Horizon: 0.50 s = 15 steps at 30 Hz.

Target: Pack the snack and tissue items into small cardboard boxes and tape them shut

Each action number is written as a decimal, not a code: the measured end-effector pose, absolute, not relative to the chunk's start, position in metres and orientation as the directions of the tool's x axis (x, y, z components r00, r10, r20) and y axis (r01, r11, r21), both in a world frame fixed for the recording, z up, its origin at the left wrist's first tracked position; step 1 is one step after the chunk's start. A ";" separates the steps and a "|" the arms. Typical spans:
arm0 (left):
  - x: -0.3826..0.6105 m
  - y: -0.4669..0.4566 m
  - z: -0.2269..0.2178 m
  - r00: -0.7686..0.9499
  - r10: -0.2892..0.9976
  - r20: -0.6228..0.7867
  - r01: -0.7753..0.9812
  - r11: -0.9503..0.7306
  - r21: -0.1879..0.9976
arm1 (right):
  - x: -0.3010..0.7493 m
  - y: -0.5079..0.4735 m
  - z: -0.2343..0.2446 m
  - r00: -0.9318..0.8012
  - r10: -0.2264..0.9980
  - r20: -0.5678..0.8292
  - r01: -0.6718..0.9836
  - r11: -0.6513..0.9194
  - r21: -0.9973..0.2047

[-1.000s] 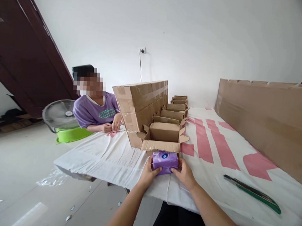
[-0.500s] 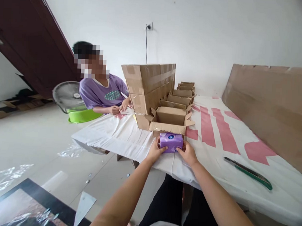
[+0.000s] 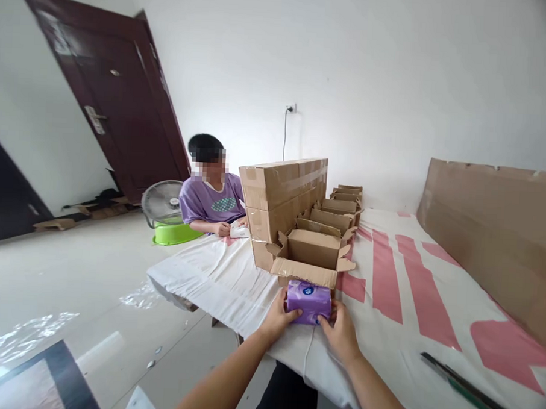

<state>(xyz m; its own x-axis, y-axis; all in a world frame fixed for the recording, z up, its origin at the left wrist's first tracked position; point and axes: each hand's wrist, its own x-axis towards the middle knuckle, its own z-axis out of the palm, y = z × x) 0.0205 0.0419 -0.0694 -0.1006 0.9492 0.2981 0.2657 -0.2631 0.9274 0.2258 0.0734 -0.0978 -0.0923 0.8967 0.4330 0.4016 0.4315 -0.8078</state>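
Note:
A purple plastic-wrapped tissue pack (image 3: 308, 304) is between my two hands at the near edge of the table. My left hand (image 3: 278, 317) grips its left end, with the thumb across the front face. On the other end, my right hand (image 3: 341, 333) closes with its thumb at the lower right corner. Just behind the pack stands an open cardboard box (image 3: 304, 271), its flaps spread outward. No contents show in the visible part of that box. Several more open boxes (image 3: 331, 219) line up behind it.
Stacked closed cartons (image 3: 280, 184) stand left of the open boxes. A green utility knife (image 3: 473, 391) lies at the right front of the cloth-covered table (image 3: 215, 280). A large cardboard sheet (image 3: 493, 232) borders the right side. Across the table sits a person in purple (image 3: 214, 202), holding a small white item.
The view has tilted up and turned left, so the scene sits lower and further right. My hands still hold the tissue pack in front of the nearest box. The other person's head has turned.

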 end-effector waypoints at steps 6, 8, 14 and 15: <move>0.016 0.046 -0.077 -0.153 0.923 0.354 0.401 -0.270 0.875 | 0.223 0.079 -0.106 -0.074 0.891 0.448 0.368 0.442 -0.818; 0.015 0.047 -0.079 -0.187 0.903 0.386 0.438 -0.276 0.856 | 0.222 0.080 -0.108 -0.080 0.894 0.440 0.355 0.438 -0.826; 0.016 0.047 -0.078 -0.147 0.915 0.377 0.478 -0.268 0.836 | 0.221 0.084 -0.113 -0.055 0.906 0.419 0.328 0.412 -0.850; 0.016 0.046 -0.077 -0.135 0.916 0.377 0.474 -0.274 0.837 | 0.221 0.084 -0.115 -0.052 0.908 0.416 0.326 0.409 -0.852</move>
<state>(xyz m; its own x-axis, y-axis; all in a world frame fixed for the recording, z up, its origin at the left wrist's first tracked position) 0.0162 0.0461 -0.0774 -0.1347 0.9165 0.3768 0.4739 -0.2744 0.8367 0.2208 0.0844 -0.1150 -0.0524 0.9078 0.4160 0.3262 0.4093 -0.8521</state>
